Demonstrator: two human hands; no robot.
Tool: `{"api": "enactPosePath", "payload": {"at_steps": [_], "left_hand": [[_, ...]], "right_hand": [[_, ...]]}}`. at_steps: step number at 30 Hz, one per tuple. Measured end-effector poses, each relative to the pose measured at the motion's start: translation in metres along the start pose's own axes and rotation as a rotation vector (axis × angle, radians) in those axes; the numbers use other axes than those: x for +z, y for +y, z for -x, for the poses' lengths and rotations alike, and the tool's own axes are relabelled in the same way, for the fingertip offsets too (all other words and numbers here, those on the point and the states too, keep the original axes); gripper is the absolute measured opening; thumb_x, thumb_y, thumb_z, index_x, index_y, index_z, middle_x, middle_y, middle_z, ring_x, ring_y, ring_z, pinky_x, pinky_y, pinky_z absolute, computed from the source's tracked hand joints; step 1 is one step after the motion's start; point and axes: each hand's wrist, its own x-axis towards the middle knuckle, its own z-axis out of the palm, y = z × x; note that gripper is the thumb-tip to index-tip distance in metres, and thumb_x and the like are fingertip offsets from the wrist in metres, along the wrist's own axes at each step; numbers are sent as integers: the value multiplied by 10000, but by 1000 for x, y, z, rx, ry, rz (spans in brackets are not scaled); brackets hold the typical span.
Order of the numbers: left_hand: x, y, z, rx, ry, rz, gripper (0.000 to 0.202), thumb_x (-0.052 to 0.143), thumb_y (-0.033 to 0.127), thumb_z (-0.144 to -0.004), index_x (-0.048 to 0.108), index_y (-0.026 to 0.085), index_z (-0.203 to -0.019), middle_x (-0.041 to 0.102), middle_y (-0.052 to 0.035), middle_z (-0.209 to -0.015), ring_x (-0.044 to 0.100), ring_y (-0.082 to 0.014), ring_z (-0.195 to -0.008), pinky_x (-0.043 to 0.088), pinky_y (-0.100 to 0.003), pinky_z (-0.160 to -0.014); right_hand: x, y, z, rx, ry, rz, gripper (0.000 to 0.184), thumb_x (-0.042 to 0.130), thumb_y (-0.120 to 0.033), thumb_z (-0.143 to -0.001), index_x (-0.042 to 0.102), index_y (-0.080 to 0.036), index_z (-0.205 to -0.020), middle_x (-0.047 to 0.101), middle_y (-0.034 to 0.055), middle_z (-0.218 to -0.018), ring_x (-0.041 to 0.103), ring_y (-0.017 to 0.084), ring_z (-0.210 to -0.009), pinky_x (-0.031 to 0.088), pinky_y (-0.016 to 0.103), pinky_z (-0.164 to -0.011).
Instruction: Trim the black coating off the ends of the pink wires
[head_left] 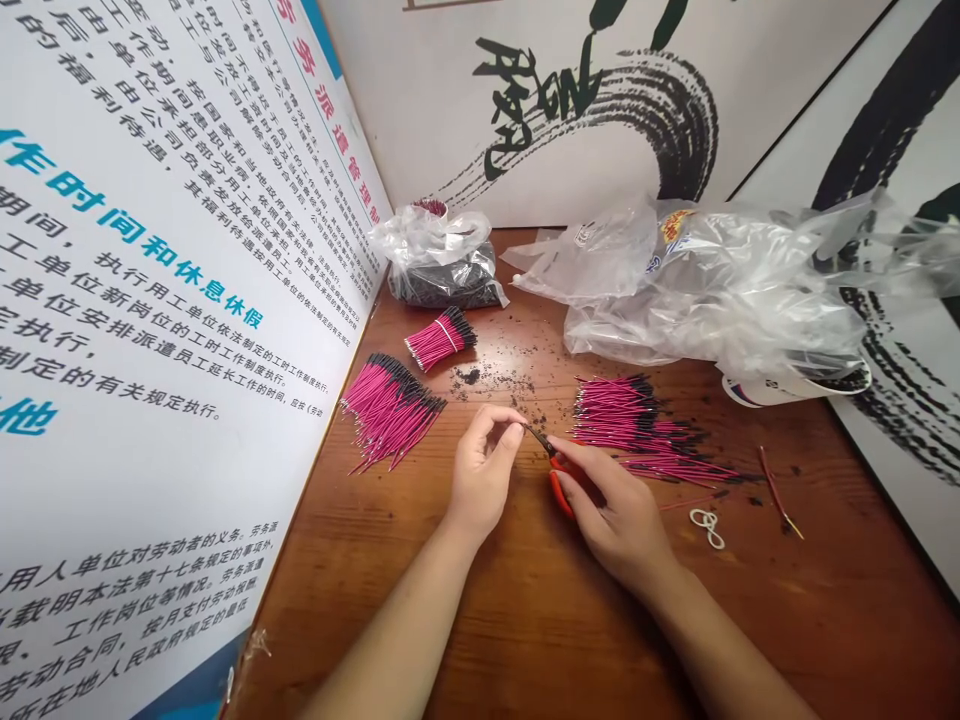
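Thumb and forefinger of my left hand [486, 462] are pinched together over the middle of the table. What they hold is mostly hidden and too small to name. My right hand [615, 505] is closed around small scissors [559, 485] with orange-red handles. Their dark blades point left and reach the left fingertips. Left of my left hand lies a loose pile of pink wires with black ends [391, 410]. Beyond it is a banded bundle of the same wires [439, 338]. Another wire pile [630, 415] lies just beyond my right hand.
Black scraps [471, 376] are scattered on the wooden table [540, 620]. White rubber bands [707, 528] and a single red wire [780, 493] lie at the right. Behind are a clear bag with black contents [446, 270], crumpled plastic bags [675, 290] and a tipped white cup [795, 388]. Printed panels stand left and behind.
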Motion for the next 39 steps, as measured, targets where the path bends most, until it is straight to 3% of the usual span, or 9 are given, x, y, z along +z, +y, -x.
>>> {"api": "enactPosePath", "payload": {"at_steps": [39], "left_hand": [[0, -3, 0, -31, 0, 57, 100, 580, 284, -877, 585, 186, -894, 586, -19, -862, 539, -134, -785, 443, -257, -751]], "right_hand": [[2, 1, 2, 82, -19, -13, 304, 516, -246, -973, 601, -230, -1264, 716, 80, -1149, 691, 214, -1007, 565, 321, -873]]}}
